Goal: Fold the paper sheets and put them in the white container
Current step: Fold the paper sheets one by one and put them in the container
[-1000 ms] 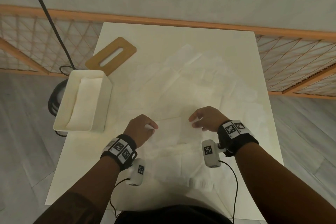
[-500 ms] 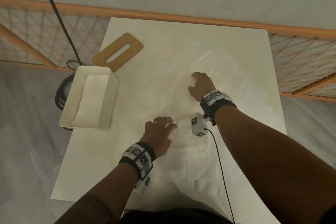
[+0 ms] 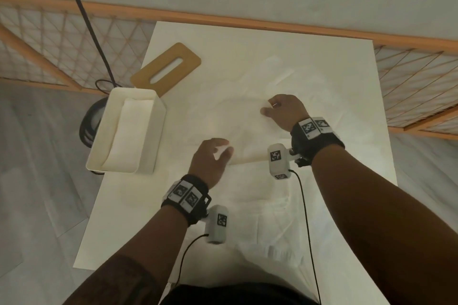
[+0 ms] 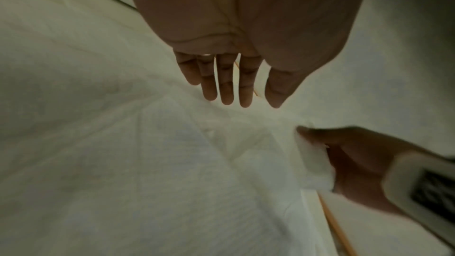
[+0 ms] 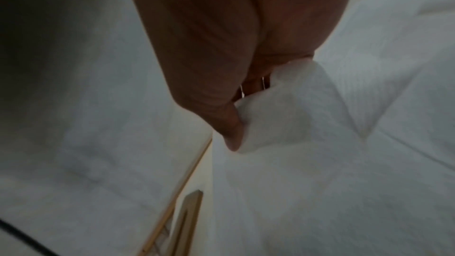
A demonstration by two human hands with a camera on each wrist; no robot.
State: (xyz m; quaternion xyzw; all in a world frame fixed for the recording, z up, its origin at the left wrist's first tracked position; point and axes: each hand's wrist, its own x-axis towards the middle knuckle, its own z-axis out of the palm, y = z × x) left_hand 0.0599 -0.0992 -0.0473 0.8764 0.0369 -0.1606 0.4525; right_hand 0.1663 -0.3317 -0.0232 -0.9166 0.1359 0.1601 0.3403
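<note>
Head view: right hand is seen at the far side of the paper sheet, fingers curled onto its edge, presumably so the sheet can be drawn over into a fold. Left hand is laid flat and relaxed on the near part of the sheet, nothing gripped, probably to pin it along the fold line. More sheets are spread over the table. White container is set at the table's left edge, well apart from both hands; a folded sheet is already lying in it. Its wooden lid is parked just behind, off the box, so the opening is kept free.

Left wrist view: fingers are shown straight and spread a little above the sheet, holding nothing. The right hand's pinch on a bunched paper edge is visible at lower right.

Right wrist view: thumb is pressed against a raised bunch of paper; fingers mostly hidden behind it. Grip confirmed, image blurred.
</note>
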